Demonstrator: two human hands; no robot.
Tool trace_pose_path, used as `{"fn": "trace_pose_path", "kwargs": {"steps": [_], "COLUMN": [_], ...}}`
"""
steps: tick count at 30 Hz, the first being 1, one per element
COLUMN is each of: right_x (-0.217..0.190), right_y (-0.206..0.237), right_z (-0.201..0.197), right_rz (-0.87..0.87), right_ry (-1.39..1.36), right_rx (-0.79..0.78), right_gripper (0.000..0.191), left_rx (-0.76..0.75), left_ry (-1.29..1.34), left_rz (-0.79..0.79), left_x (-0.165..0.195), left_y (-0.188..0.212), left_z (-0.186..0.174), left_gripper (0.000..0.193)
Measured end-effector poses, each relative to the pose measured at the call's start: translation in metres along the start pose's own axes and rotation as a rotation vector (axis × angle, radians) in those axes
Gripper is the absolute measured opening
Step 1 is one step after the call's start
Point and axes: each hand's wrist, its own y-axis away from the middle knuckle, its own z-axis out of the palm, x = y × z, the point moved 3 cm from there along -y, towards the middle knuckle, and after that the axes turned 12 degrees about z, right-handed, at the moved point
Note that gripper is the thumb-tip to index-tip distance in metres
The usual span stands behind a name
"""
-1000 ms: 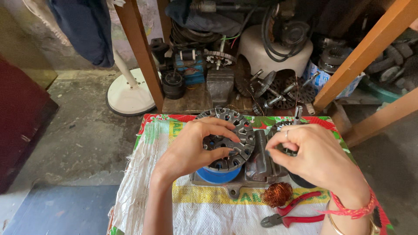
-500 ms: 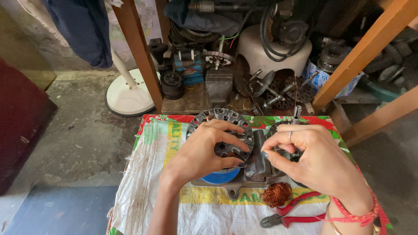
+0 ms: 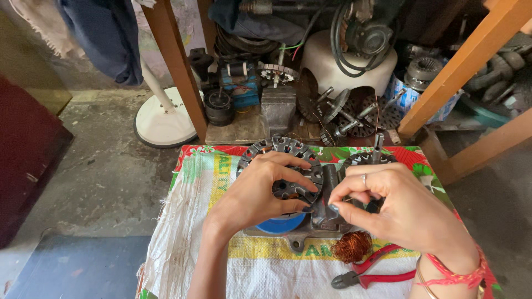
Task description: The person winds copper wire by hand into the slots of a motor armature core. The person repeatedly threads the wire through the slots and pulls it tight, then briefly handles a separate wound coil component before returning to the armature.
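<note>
— Pinching is the word for the right hand (image 3: 404, 213): thumb and forefinger are pressed together on something too small to make out, just above the grey metal block (image 3: 327, 207). The grip of the left hand (image 3: 260, 194) is spread, fingers splayed over the slotted stator ring (image 3: 282, 160), fingertips pressing its inner edge.

— And where does that ring sit?

— At the middle of the bench (image 3: 194, 254), which is covered with a printed woven sack. The ring lies above a blue round part (image 3: 280, 224), touching the grey block at its 3 o'clock. A second slotted disc (image 3: 360, 159) shows partly behind the right hand.

— What lies nearest the person?

— At 5 o'clock from the ring, a clump of copper wire (image 3: 353, 246), and just beside it red-handled pliers (image 3: 377, 271). A red thread bracelet (image 3: 454, 271) circles the right wrist.

— Farther off?

— At 12 o'clock, past the bench edge, a small grey vice (image 3: 279, 111) and a heap of motor parts (image 3: 354, 111). At 10 o'clock, a white round fan base (image 3: 160, 124) stands on the concrete floor (image 3: 94, 182). A wooden post (image 3: 174, 61) rises between them.
</note>
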Motion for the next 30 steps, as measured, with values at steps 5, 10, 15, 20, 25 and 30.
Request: {"fn": "trace_pose_path", "kwargs": {"steps": [5,10,15,20,25,30], "right_x": [-0.0011,-0.0029,-0.0020,-0.0019,-0.0015,0.0000], "right_y": [0.0011,-0.0019,-0.0011,-0.0038,-0.0022,-0.0027], "right_z": [-0.0005,0.0030,0.0033,0.0036,0.0041,0.0047], "right_rz": [0.026,-0.043,-0.041,-0.074,-0.106,-0.105], "right_ry": [-0.012,-0.064,-0.066,-0.080,-0.111,-0.086], "right_rx": [0.145,0.043,0.069,0.030,-0.027,0.053], "right_gripper": [0.015,0.009,0.009,0.008,0.008,0.008], "left_rx": [-0.007,-0.002,-0.005,-0.008,-0.003,-0.007], "left_ry": [0.027,0.012,0.035,0.020,0.023,0.021], "left_rz": [-0.009,-0.009,0.005,0.006,0.011,0.021], "left_x": [0.0007,0.0024,0.0020,0.0016,0.0018,0.0011], "left_y": [-0.0012,-0.0005,-0.0014,-0.0020,-0.0015,-0.0014], "left_z": [-0.0009,-0.0012,-0.0022,-0.0025,-0.0018,-0.0017], "left_gripper": [0.035,0.035,0.037,0.037,0.037,0.036]}}
